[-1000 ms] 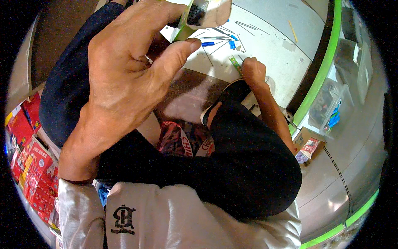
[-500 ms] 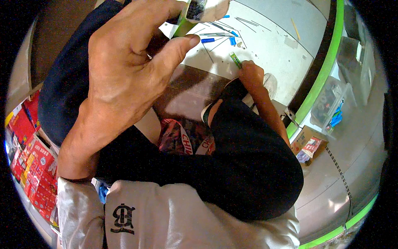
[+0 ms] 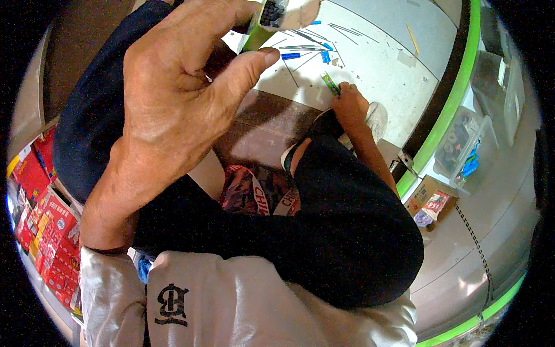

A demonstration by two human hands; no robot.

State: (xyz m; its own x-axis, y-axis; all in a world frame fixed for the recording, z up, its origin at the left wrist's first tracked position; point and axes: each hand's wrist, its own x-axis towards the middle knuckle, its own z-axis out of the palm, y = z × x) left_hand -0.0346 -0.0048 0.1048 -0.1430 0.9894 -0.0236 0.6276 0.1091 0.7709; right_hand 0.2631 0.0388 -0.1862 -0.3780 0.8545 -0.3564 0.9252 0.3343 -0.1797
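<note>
My left hand [image 3: 179, 92] is raised close in front, fingers wrapped around a small green box [image 3: 257, 39]. The box's pale flap [image 3: 300, 14] hangs open, and the ends of several thin black rods [image 3: 272, 14] show inside. Farther off on the right, my right hand [image 3: 350, 105] grips a narrow green pack [image 3: 330, 84], which points up and left over the pale floor. Thin dark rods [image 3: 300, 48] lie scattered on the floor, among them a blue cap-like piece [image 3: 291, 56] and another small blue piece [image 3: 325, 57].
A yellow stick [image 3: 412, 39] lies farther back on the pale surface [image 3: 399, 87]. A raised green edge [image 3: 448, 124] curves along the right. Beyond it stand a clear plastic bin [image 3: 459, 144] and an open cardboard box [image 3: 430, 199]. Red printed packages [image 3: 55, 243] are at the left.
Both hands keep their hold. My right hand has shifted very slightly; the left hand and the green box are nearly still.
</note>
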